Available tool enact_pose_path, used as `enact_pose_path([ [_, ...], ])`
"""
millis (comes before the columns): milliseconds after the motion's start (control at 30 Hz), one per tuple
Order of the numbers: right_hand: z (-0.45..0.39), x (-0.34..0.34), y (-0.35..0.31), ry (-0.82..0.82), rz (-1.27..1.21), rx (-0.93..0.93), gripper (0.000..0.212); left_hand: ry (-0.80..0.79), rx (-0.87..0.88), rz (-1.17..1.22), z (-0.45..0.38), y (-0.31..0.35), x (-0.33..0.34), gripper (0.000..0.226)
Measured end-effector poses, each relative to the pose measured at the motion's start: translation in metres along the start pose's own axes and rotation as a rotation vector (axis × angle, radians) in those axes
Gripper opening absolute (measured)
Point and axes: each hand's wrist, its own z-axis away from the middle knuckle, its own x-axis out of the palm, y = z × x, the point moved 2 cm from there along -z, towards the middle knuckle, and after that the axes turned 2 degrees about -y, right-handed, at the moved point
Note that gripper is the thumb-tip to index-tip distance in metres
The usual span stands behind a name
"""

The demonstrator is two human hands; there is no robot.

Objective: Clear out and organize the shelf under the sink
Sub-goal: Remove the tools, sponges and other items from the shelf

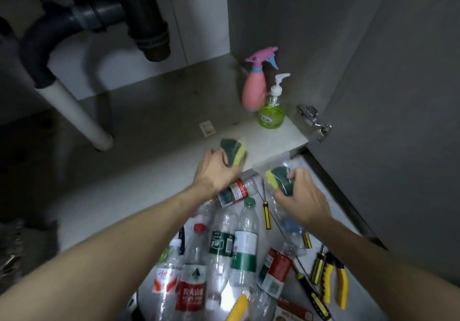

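Both hands are closed around green-and-yellow scouring sponges: the left hand [216, 171] grips one sponge [234, 152] at the front edge of the shelf [154, 111], and the right hand [302, 191] clutches a second sponge [278, 179], seemingly in clear wrapping, just outside that edge. Beyond the hands, a pink spray bottle [255, 89] and a green soap dispenser [271, 111] stand upright together in the shelf's far right corner, which suggests the putting-back has begun. Beneath and behind the wrists, a heap of empty plastic bottles [224, 251], yellow-handled screwdrivers [266, 215] and pliers [336, 281] lies on the floor unsorted, so most of the organizing seems left.
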Motion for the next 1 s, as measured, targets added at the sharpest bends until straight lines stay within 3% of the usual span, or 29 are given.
enact_pose_path([
  [100,0.045,-0.006,0.029,-0.025,0.078,0.008,0.036,0.005,0.077,-0.068,0.057,-0.004,0.014,0.067],
  [167,0.072,-0.011,0.045,-0.032,0.121,0.033,0.038,-0.047,0.168,-0.150,0.091,-0.014,0.025,0.058],
  [233,0.096,-0.015,0.062,-0.054,0.142,0.055,0.040,-0.190,0.302,-0.258,0.123,-0.025,0.040,0.039],
  [367,0.126,-0.019,0.092,-0.237,0.304,0.065,0.050,-0.481,0.529,-0.467,0.168,-0.047,0.066,0.037],
  [500,0.129,-0.025,0.101,-0.327,0.288,0.078,0.065,-0.632,0.562,-0.593,0.186,-0.059,0.078,0.038],
  [767,0.059,-0.041,0.050,-0.104,0.044,0.049,0.040,-0.498,0.367,-0.352,0.137,-0.027,0.050,0.014],
  [933,-0.017,-0.062,-0.004,0.030,-0.017,-0.042,0.020,-0.286,0.276,-0.264,0.062,0.008,0.008,0.010],
  [1000,-0.057,-0.080,-0.032,0.082,-0.077,-0.038,0.022,-0.185,0.237,-0.218,0.023,0.028,-0.017,0.010],
])
